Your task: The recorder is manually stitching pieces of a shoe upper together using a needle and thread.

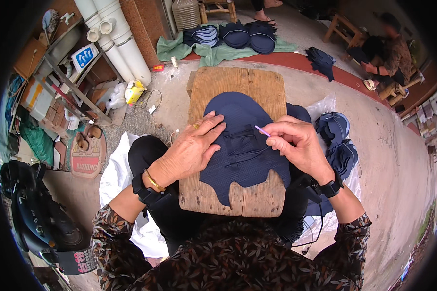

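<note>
A dark navy textured shoe-upper-like piece (245, 169) lies flat on a worn wooden board (228, 80) over my lap. Its far end is rounded and its near edge is cut into points. Loose dark cords or threads (243, 145) cross its middle. My left hand (192, 143) rests on the piece's left side with its fingers stretched out. Over the right side, my right hand (294, 143) pinches a thin purple stick-like tool (262, 131). The tool's tip points up and to the left, and its lower part is hidden by my fingers.
Stacks of similar navy pieces (342, 150) lie on plastic at my right. More bundles (262, 39) rest on a green cloth (218, 56) ahead. Another person (395, 53) sits far right. White pipes (119, 41) and a cluttered rack (73, 82) stand left, near a motor scooter (39, 213).
</note>
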The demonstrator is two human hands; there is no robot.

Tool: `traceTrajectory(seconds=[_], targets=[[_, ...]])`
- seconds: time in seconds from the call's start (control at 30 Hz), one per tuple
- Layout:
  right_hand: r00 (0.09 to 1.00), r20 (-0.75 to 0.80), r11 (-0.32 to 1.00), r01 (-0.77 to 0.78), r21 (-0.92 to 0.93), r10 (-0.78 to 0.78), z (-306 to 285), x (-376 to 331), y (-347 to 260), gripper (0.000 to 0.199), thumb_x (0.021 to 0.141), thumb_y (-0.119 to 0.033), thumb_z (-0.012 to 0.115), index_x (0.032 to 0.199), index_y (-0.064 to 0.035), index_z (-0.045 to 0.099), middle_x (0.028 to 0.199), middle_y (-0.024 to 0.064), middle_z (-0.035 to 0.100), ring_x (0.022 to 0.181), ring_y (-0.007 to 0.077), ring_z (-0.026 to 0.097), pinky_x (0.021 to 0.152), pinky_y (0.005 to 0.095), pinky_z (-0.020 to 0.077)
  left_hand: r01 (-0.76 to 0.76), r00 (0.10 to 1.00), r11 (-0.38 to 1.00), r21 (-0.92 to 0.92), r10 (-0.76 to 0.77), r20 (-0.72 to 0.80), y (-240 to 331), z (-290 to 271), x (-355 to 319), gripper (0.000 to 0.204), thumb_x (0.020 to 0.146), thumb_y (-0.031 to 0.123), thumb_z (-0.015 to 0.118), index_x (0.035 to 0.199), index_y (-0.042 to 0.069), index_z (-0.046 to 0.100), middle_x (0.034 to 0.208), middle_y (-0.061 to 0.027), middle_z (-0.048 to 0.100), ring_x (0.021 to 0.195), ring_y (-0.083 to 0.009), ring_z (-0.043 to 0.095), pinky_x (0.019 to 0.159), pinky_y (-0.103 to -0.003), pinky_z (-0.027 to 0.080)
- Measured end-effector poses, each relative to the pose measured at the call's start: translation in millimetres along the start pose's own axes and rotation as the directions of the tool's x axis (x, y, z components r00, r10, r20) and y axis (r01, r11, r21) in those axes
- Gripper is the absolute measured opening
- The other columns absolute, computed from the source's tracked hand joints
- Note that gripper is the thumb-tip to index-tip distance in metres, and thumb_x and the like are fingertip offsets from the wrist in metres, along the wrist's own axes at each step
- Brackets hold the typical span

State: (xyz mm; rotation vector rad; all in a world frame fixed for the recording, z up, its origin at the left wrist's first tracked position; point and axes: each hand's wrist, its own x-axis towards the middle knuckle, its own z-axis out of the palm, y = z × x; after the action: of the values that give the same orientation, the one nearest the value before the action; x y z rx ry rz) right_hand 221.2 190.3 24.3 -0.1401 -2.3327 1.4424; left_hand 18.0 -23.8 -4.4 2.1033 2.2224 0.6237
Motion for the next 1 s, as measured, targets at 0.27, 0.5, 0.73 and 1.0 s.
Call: traceTrajectory(seconds=[0.27, 0.5, 0.73, 1.0], targets=[[0.959, -0.243, 0.871, 0.010, -0.491, -0.148, -24.9, 13.0, 15.9, 0.018, 0.088, -0.001, 0.073, 0.105, -0.0029, 0.076, 0.085, 0.0070, 0.064, 0.071, 0.0170, 0.060, 0.060, 0.0295, 0.0468, 0.010, 0.998, 0.986, 0.166, 0.000, -0.060, 12.8, 5.7, -3.6, 0.072, 0.083, 0.037, 0.078, 0.134, -0.008, 0.056, 0.143, -0.0157, 0.049, 0.125, -0.0370, 0.050, 0.104, -0.042, 0.043], [0.903, -0.355, 0.914, 0.090, -0.395, -0.243, -21.8, 0.6, -9.3, 0.020, 0.084, 0.000, 0.075, 0.103, -0.0051, 0.078, 0.089, 0.0069, 0.065, 0.078, 0.0173, 0.061, 0.066, 0.0289, 0.0487, 0.178, 0.980, 0.933, 0.312, -0.140, -0.142, 42.9, 17.0, 7.6, 0.072, 0.076, 0.058, 0.077, 0.100, -0.009, 0.065, 0.106, -0.0197, 0.055, 0.096, -0.0341, 0.059, 0.082, -0.042, 0.052], [0.982, -0.177, 0.988, -0.044, 0.147, 0.070, 41.1, -62.6, -19.6, 0.017, 0.092, -0.008, 0.075, 0.109, -0.0032, 0.076, 0.095, 0.0050, 0.068, 0.081, 0.0111, 0.061, 0.069, 0.0262, 0.0504, 0.336, 0.942, 0.941, -0.032, -0.335, 0.028, 49.6, 5.9, 15.0, 0.050, 0.082, 0.042, 0.083, 0.078, 0.000, 0.056, 0.075, -0.0184, 0.066, 0.053, -0.0394, 0.062, 0.051, -0.044, 0.051], [0.973, -0.202, 0.984, -0.138, -0.115, 0.113, 58.1, -67.0, -17.4, 0.019, 0.089, -0.001, 0.073, 0.107, -0.0019, 0.074, 0.081, 0.0078, 0.064, 0.065, 0.0144, 0.060, 0.057, 0.0274, 0.0478, 0.001, 1.000, 0.995, 0.099, -0.002, 0.013, 40.0, 11.1, 7.2, 0.072, 0.087, 0.028, 0.076, 0.146, 0.001, 0.044, 0.155, -0.0219, 0.035, 0.140, -0.0425, 0.036, 0.111, -0.051, 0.034]])
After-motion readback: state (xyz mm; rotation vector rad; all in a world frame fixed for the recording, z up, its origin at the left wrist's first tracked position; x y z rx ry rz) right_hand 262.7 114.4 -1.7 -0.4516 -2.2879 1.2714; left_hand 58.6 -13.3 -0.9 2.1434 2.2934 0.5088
